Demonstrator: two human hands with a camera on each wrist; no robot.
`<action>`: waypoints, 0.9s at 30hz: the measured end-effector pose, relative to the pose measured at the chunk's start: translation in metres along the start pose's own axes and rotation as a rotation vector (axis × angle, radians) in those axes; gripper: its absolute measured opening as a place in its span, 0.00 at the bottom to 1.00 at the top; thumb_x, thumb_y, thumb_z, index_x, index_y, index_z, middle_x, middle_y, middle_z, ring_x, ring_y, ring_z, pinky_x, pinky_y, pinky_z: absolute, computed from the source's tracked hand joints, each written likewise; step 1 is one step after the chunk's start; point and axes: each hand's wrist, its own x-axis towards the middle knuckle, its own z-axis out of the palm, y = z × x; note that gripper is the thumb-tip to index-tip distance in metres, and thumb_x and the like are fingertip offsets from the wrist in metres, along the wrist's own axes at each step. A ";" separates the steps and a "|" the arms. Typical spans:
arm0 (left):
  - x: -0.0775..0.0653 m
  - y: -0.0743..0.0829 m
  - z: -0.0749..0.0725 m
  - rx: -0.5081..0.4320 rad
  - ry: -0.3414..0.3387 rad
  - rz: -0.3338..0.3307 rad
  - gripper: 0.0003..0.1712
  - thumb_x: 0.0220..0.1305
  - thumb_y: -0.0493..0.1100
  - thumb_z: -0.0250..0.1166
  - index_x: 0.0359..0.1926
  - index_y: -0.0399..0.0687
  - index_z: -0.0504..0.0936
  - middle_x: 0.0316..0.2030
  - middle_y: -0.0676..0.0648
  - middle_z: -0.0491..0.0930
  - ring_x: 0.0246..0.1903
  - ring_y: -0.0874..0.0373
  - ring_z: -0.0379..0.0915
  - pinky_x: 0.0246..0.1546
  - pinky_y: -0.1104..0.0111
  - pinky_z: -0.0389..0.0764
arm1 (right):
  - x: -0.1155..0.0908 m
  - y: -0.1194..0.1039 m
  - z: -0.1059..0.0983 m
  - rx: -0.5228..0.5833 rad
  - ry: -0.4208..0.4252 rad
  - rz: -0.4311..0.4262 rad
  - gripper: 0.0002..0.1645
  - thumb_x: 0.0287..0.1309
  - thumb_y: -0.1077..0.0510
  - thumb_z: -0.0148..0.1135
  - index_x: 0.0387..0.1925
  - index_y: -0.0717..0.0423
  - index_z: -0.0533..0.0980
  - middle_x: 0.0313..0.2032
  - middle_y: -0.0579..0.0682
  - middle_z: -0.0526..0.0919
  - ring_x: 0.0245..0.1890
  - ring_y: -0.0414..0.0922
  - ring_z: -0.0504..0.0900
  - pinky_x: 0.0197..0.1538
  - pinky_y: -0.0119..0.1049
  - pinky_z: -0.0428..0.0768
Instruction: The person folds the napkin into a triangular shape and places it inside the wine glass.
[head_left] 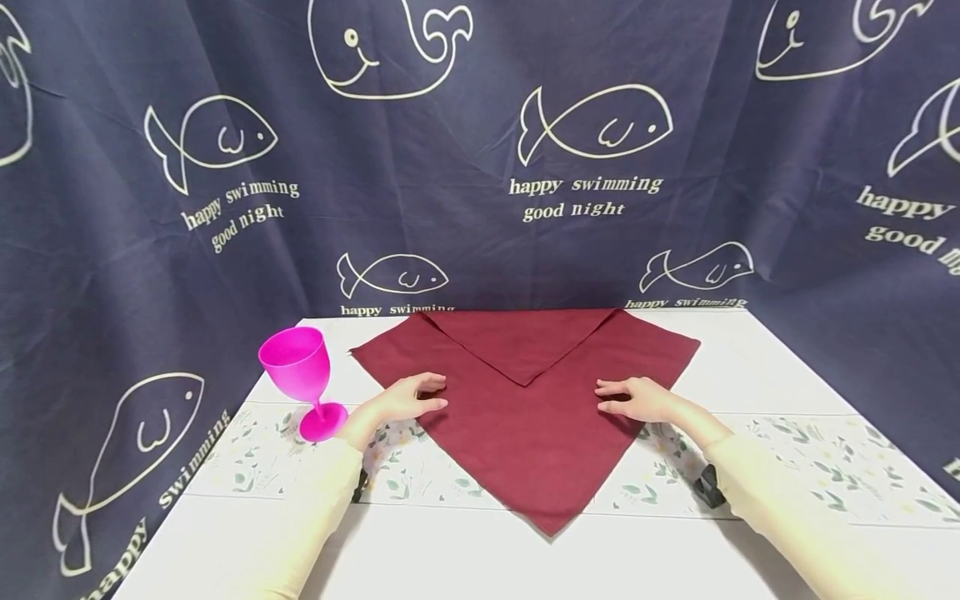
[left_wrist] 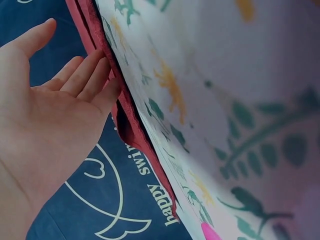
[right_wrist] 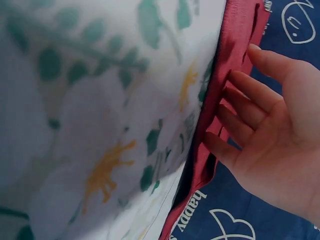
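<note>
A dark red cloth napkin (head_left: 525, 442) lies on the table with one corner pointing to the near edge. Its far corner is folded over into a flap (head_left: 525, 342) whose tip points towards me. At the cloth's left side is my left hand (head_left: 408, 396), fingers relaxed and slightly bent; in the left wrist view its fingertips reach the red edge (left_wrist: 132, 120). My right hand (head_left: 637, 398) mirrors it on the right side, and the right wrist view has its fingertips at the red edge (right_wrist: 210, 125). Neither hand grips anything.
A bright pink goblet (head_left: 296, 367) stands upright on the table's left part, just beyond my left forearm. The white table (head_left: 442, 558) has a leaf-and-flower printed band (head_left: 825, 467) across it. A dark blue curtain (head_left: 480, 167) with white fish drawings hangs behind and at both sides.
</note>
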 end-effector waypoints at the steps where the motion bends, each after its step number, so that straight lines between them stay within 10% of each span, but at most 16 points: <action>1: 0.000 -0.001 0.000 0.004 0.000 -0.003 0.29 0.62 0.47 0.62 0.60 0.37 0.70 0.56 0.40 0.76 0.59 0.48 0.69 0.61 0.56 0.68 | 0.000 0.002 0.001 0.005 0.000 0.001 0.25 0.58 0.49 0.61 0.52 0.62 0.78 0.56 0.62 0.75 0.58 0.62 0.71 0.58 0.55 0.70; 27: 0.001 -0.003 -0.003 0.091 0.035 0.048 0.21 0.55 0.40 0.69 0.50 0.38 0.79 0.48 0.40 0.80 0.52 0.47 0.74 0.55 0.57 0.73 | 0.002 0.018 0.009 0.041 0.095 -0.024 0.26 0.51 0.48 0.68 0.48 0.60 0.80 0.53 0.59 0.79 0.56 0.58 0.75 0.57 0.54 0.72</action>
